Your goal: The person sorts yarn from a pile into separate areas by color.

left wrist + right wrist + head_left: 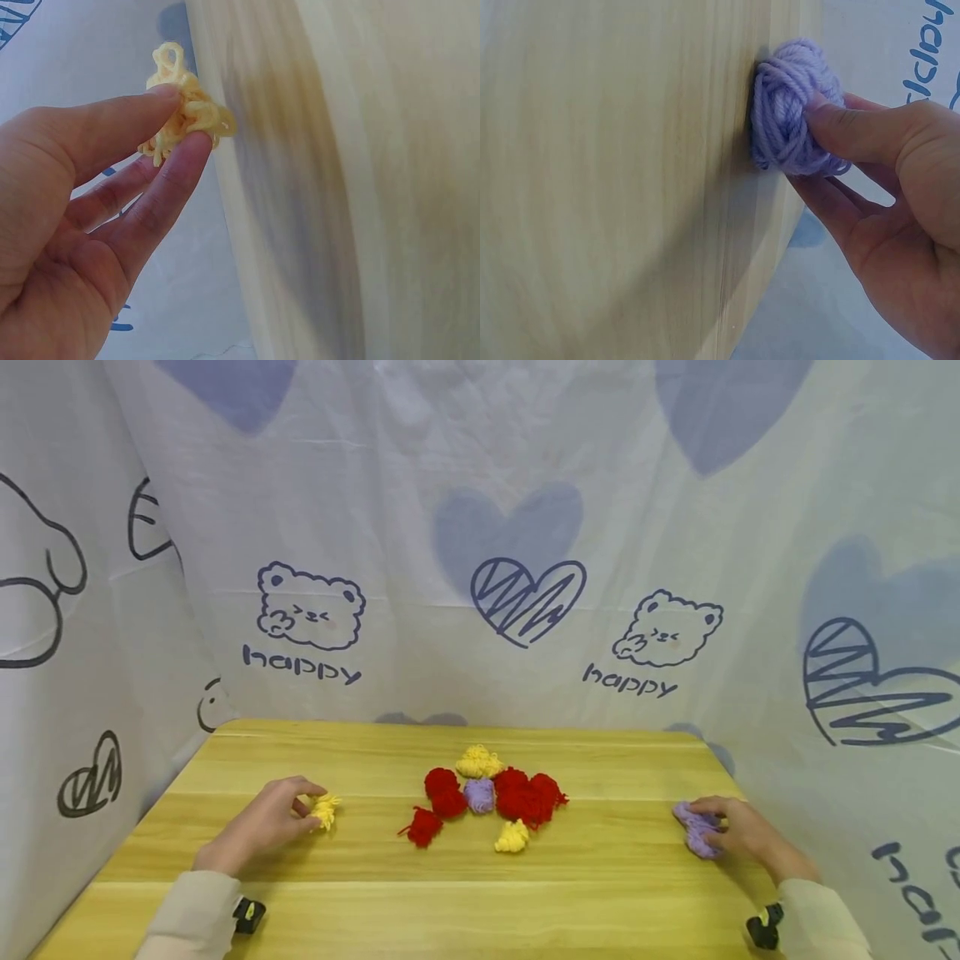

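Between thumb and fingertips, my left hand (273, 818) pinches a small yellow yarn ball (187, 112) with loose loops, over the left part of the table. On the right side, my right hand (742, 835) grips a purple yarn ball (791, 112), thumb on its face and fingers behind it; the ball is close against the wood in the right wrist view. Mid-table lies a cluster of yarn balls: red ones (525, 795) on both sides of a small purple ball (479, 795), a yellow ball (480, 762) behind it and another yellow ball (512, 836) in front.
The light wooden table (450, 910) has a white curtain (420, 652) with printed hearts and bears behind it and along both sides. A separate small red yarn ball (422, 827) lies at the cluster's front left, with a loose strand.
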Demonstrator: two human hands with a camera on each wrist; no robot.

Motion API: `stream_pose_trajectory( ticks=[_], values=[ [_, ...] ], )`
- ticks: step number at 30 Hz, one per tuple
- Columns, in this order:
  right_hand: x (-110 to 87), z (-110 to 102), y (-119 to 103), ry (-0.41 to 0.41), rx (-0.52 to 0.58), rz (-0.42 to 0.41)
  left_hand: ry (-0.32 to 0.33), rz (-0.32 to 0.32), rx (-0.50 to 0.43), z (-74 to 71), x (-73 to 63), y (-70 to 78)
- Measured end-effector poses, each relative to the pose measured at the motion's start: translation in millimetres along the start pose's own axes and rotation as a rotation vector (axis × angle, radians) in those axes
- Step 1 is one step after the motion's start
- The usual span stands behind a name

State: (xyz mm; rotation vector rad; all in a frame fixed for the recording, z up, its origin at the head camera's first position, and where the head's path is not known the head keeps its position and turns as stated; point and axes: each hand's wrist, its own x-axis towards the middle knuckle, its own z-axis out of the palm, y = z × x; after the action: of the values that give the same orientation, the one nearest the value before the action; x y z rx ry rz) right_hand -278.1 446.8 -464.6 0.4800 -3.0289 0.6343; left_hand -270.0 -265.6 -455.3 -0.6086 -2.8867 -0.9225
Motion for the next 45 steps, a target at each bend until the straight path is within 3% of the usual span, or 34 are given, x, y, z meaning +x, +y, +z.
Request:
stream_pose_trajectory(
  ticks=[16,45],
  values=[
    [-1.2,2,-2,0.028,0.008,-0.012,-0.009,-0.046,-0.001,-4.6,-1.5,-4.3],
    [-2.7,5,0,0.038,0.002,0.002,0.018,-0.025,0.039,-19.0,-12.6,-22.9]
  ],
)
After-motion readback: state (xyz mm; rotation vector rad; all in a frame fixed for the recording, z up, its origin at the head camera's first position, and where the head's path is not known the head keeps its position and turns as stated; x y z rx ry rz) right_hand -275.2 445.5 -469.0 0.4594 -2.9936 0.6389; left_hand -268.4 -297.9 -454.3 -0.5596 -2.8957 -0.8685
